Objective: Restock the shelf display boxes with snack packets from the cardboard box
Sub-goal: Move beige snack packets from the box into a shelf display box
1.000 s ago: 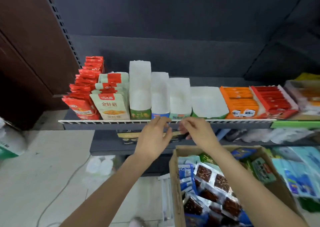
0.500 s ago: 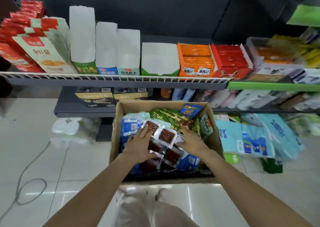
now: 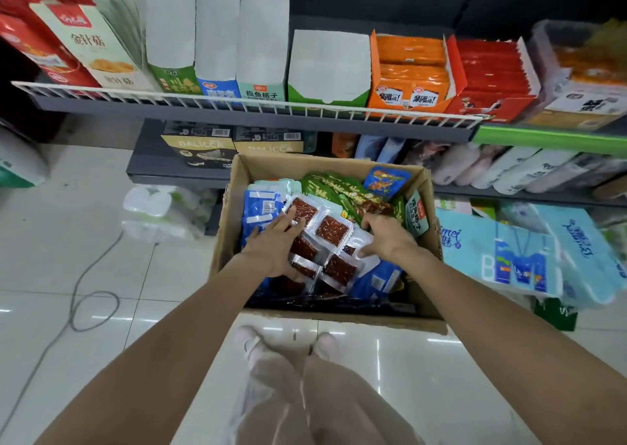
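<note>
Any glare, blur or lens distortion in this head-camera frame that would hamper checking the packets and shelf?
Head view: ceiling lights glare off the floor tiles; wide-angle bending curves the shelf rail; the right-edge tissue packs and top-left red boxes smear; the clear packets between both hands stay fairly sharp.

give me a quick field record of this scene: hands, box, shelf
left hand: resting flat on clear packets in the box
right hand: fingers curled at the packets' right edge; grip unclear
cardboard box: on the floor, open, full of mixed snack packets
empty display boxes: four white-lined ones, mid shelf
orange box: stocked
</note>
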The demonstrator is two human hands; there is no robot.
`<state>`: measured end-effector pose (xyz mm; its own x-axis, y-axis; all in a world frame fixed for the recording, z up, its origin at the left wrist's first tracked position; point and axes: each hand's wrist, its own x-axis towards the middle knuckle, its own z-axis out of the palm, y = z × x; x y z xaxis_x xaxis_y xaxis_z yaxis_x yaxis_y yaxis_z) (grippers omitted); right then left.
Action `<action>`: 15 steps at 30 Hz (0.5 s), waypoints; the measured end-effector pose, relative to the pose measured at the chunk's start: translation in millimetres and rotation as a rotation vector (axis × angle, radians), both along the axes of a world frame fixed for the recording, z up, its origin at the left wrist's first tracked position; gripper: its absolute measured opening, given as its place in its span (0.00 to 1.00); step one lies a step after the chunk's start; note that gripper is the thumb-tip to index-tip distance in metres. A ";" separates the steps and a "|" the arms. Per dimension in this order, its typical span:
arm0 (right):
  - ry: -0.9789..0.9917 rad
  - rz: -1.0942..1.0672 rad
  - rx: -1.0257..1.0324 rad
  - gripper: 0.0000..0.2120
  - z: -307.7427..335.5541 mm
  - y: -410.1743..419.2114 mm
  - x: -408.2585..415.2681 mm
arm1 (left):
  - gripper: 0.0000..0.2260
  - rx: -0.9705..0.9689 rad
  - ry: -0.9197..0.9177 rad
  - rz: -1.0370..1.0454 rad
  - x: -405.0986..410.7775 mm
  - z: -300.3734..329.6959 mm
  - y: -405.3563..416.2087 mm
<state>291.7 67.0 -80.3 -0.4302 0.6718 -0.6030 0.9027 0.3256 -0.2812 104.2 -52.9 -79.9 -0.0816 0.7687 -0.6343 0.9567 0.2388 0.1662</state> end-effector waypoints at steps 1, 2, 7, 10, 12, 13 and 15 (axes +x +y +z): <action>-0.016 -0.021 0.015 0.21 0.0 1.2 1.4 | 0.52 0.004 0.001 0.004 0.1 -0.7 0.2; -0.018 -0.046 0.027 0.18 0.6 1.8 1.7 | 0.51 0.009 0.002 0.007 0.1 -1.4 0.1; 0.079 -0.069 0.038 0.05 6.2 3.7 1.9 | 0.49 0.019 0.006 0.030 0.2 -4.2 -0.2; 0.152 -0.048 0.039 0.05 11.2 7.3 10.6 | 0.48 0.028 0.005 0.038 1.4 -3.9 -0.2; 0.171 -0.013 0.015 0.03 14.2 9.6 18.5 | 0.48 0.033 0.001 0.044 2.5 -4.1 -0.9; 0.159 0.016 -0.013 0.09 14.4 9.5 21.7 | 0.48 0.037 0.002 0.046 3.0 -4.5 -1.2; 0.092 0.060 -0.044 0.17 11.6 4.4 25.0 | 0.49 0.037 0.003 0.048 3.9 -4.6 -1.5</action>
<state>316.7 71.5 -68.7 -0.5237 0.6172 -0.5871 0.8517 0.3639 -0.3771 108.1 -54.4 -84.5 -0.1207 0.7867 -0.6054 0.9448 0.2781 0.1731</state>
